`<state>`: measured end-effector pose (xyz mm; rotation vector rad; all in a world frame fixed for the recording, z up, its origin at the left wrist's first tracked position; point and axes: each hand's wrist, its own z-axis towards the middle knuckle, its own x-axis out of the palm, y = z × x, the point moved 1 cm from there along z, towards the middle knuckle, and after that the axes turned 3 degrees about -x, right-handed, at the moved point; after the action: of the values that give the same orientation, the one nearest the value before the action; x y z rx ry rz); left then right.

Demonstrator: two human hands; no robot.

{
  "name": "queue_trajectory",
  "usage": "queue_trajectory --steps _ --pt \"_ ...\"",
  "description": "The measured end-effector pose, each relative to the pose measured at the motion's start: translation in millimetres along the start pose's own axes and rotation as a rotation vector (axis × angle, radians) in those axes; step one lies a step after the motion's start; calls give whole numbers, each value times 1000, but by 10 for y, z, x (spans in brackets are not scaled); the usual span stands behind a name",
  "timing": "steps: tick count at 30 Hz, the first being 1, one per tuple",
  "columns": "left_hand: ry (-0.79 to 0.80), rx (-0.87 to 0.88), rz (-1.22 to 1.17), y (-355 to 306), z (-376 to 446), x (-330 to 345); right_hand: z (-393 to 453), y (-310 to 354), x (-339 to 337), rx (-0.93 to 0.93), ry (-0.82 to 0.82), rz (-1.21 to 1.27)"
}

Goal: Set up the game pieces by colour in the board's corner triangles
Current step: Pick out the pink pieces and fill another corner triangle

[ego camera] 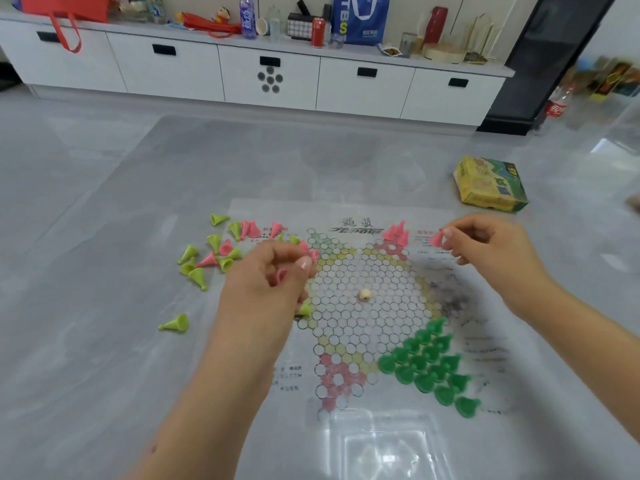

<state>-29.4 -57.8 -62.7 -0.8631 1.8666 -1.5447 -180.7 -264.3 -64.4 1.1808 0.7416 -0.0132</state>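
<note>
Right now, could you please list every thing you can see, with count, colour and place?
game board: one, white printed sheet, on the grey table.
dark green pieces: many, standing in the near right triangle.
pink pieces: a few standing in the far right triangle; others lying at the far left.
light green pieces: many, lying scattered left of the board.
die: one, cream, at the board's middle.
game box: one, yellow and green, far right on the table.
cabinet: white, along the wall, with bottles, cans and bags on top.
left hand: holds pink pieces.
right hand: pinches one pink piece.
</note>
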Motion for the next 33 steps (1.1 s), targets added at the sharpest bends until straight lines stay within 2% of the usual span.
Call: queue_trajectory --steps 3,8,13,19,33 --pt "45 5 140 18 -23 63 9 -115 62 24 36 -36" --pt "54 -95 141 -32 -37 156 55 -141 181 10 50 -129" --pt "79 -59 238 2 -25 154 127 -122 248 -5 61 -189" --pt "115 -45 212 47 -13 135 156 -104 278 -29 89 -248" --pt "42 14 239 65 -1 118 180 -155 288 -48 105 -283"
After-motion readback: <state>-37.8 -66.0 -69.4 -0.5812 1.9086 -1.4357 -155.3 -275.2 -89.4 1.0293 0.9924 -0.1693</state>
